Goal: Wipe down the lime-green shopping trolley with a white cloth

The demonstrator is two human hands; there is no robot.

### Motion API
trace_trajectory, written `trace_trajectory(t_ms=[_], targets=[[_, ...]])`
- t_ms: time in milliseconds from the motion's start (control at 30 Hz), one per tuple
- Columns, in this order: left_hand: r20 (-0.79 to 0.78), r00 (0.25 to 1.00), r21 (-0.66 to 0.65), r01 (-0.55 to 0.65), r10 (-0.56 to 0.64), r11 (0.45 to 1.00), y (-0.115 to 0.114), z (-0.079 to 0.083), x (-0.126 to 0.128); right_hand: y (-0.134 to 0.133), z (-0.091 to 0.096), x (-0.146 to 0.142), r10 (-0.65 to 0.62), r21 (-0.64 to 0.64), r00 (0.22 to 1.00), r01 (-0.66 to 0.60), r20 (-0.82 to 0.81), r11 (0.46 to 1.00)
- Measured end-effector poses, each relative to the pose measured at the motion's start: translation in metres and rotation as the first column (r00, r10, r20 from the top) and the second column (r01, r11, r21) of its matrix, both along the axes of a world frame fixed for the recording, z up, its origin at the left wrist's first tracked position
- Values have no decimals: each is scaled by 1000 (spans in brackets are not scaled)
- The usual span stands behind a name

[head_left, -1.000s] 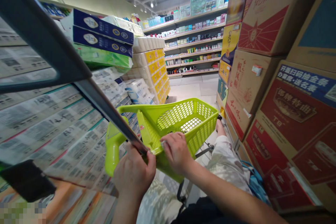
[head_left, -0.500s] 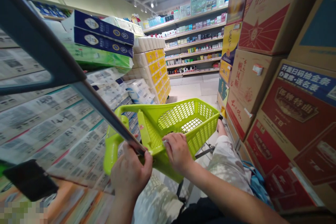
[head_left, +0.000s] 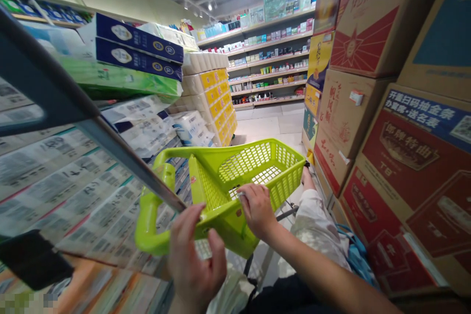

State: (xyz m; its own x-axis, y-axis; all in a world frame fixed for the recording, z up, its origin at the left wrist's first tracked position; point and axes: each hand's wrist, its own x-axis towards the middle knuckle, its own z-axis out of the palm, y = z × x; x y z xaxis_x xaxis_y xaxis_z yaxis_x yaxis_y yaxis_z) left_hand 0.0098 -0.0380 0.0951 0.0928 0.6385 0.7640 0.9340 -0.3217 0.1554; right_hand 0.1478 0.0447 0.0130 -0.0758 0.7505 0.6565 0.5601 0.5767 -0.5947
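A lime-green plastic basket [head_left: 287,146] with mesh walls is tilted in front of me, and nothing shows inside it. My right hand [head_left: 257,208] grips its near rim with curled fingers. A long dark handle bar [head_left: 121,154] runs from the upper left down to the basket's near corner. My left hand [head_left: 198,260] is closed around the bar's lower end, right against the rim. The basket's thick green loop handle [head_left: 149,216] hangs to the left of that hand. My leg in light patterned trousers [head_left: 312,221] stretches out under the basket.
Stacked tissue and paper packs [head_left: 140,44] wall in the left side. Tall piles of cardboard boxes [head_left: 368,24] close the right. A narrow tiled aisle [head_left: 265,125] leads to stocked shelves [head_left: 272,59] at the back. A black object [head_left: 33,260] sits at lower left.
The basket has swung left and tipped lower on its near-left side. My left hand has slid down and toward me along the bar's end. My right hand stayed on the rim.
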Motion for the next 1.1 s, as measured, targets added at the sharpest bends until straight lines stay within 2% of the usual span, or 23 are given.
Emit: trace_trajectory(t_ms=[33, 67, 167, 267, 367, 433, 600, 700, 833, 933, 1100], targets=[[-48, 996, 7, 78, -77, 997, 3, -7, 8, -3, 1, -5, 28, 28, 1000, -28, 3, 999], [-91, 991, -53, 93, -98, 994, 6, -15, 14, -6, 2, -10, 60, 58, 998, -60, 11, 997], [-252, 968, -167, -43, 0, 985, 17, -34, 26, -7, -1, -11, 103, 106, 994, -108, 45, 989], [-347, 935, -243, -163, 72, 956, 21, -40, 27, 4, -11, 6, 20, 79, 999, -24, 50, 997], [-359, 927, -286, -222, 111, 932, 21, -38, 29, 12, -16, 20, -79, 31, 997, 79, 20, 996], [-348, 927, -278, -247, 143, 928, 22, -38, 30, 11, -15, 17, -87, 16, 996, 86, 4, 996], [-349, 923, -223, -249, 162, 942, 25, -46, 29, -2, -5, -10, 26, 59, 1000, -26, -1, 998], [-352, 922, -208, -246, 162, 947, 24, -50, 25, 1, -7, -5, 40, 61, 998, -42, 44, 997], [-340, 924, -202, -252, 173, 946, 23, -51, 24, 13, -16, 22, -85, 43, 995, 82, 56, 996], [-332, 927, -196, -251, 177, 948, 23, -51, 26, 15, -17, 25, -157, 7, 987, 157, 29, 988], [-342, 921, -171, -256, 186, 951, 23, -53, 25, -2, -8, -4, -6, 40, 1000, 6, 7, 999]])
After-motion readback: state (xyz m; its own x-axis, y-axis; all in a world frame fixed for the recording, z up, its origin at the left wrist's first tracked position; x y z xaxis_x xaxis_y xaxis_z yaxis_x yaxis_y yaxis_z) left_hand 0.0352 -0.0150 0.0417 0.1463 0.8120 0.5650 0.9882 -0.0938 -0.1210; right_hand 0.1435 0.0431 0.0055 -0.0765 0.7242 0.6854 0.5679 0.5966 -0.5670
